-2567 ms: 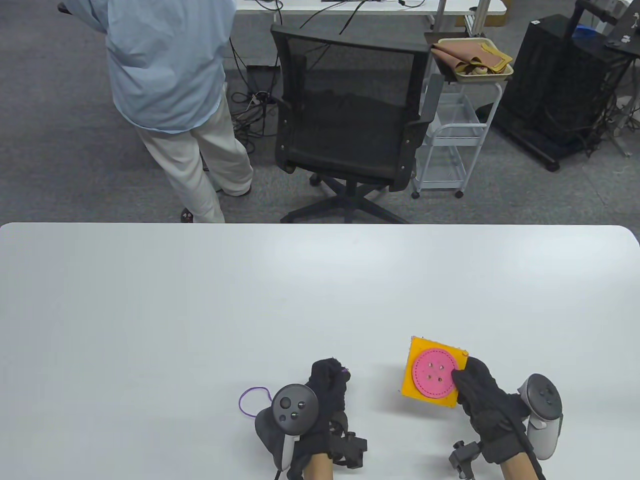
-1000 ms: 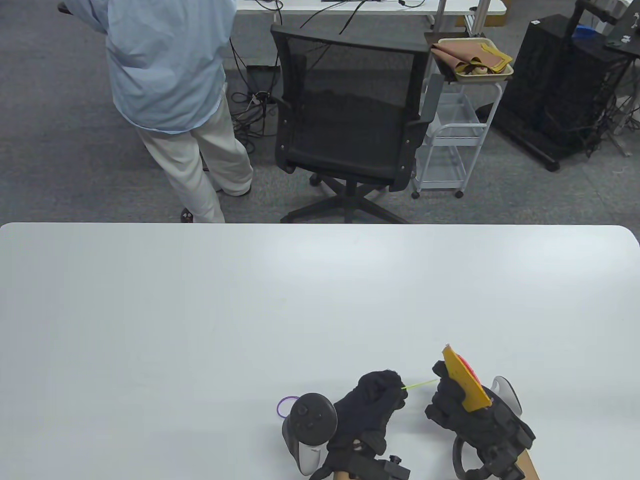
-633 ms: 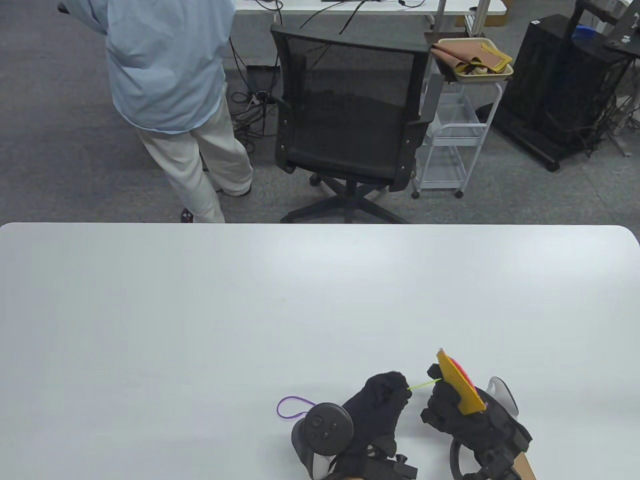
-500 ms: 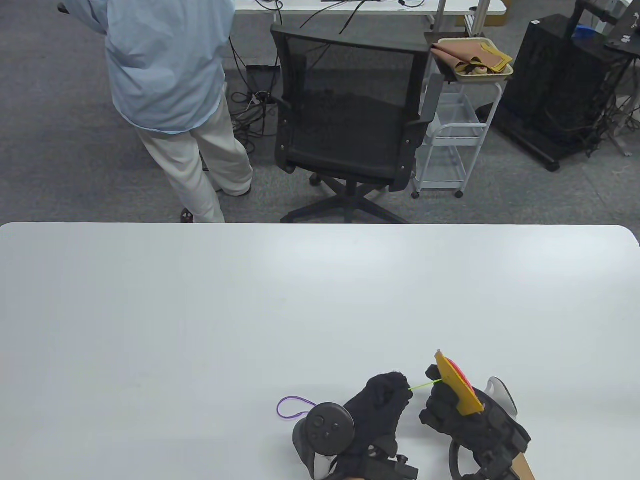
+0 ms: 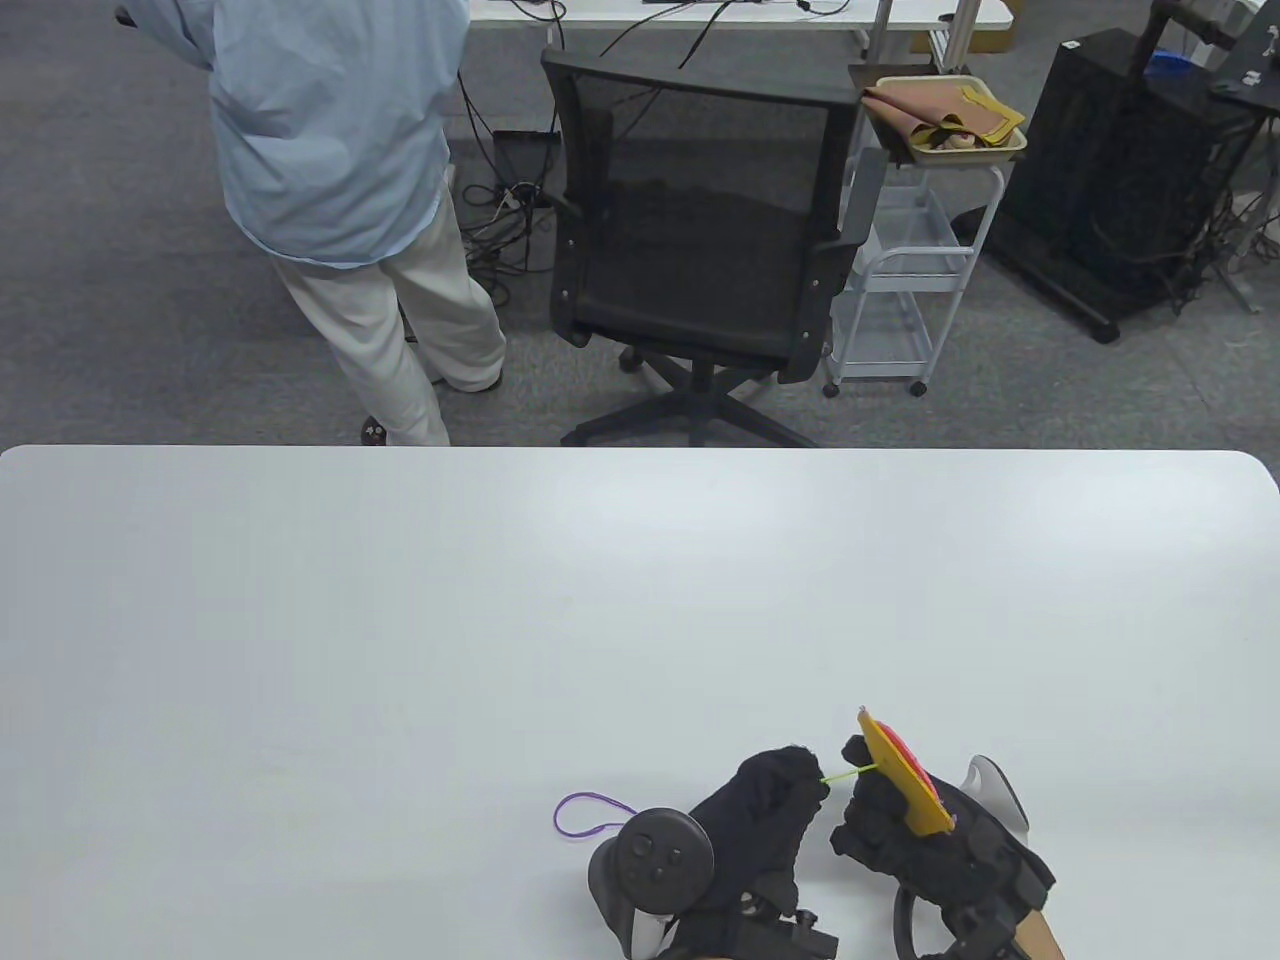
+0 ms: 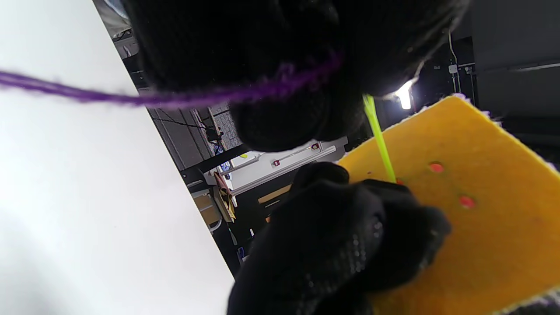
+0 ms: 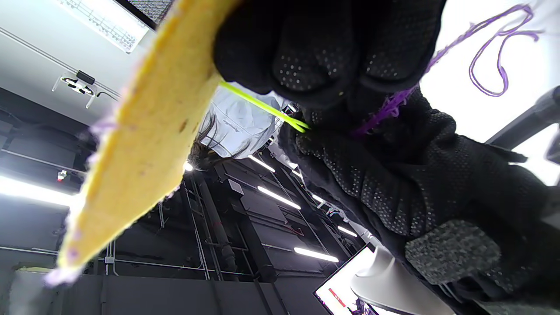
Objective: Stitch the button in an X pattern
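My right hand holds the orange felt square on edge above the table, its pink button facing right. The square's back, with several holes, shows in the left wrist view and edge-on in the right wrist view. My left hand pinches a yellow-green needle whose tip touches the square's back; it also shows in the left wrist view and the right wrist view. Purple thread trails from the left hand onto the table, and shows in the left wrist view and right wrist view.
The white table lies under both hands. Behind the table stand a black office chair, a person in a blue shirt and a white cart with a tray of fabric.
The right hand lifted the felt square off the table and turned it on edge. The left hand moved right and brought the needle to its back; over the last second both hands drew slightly closer.
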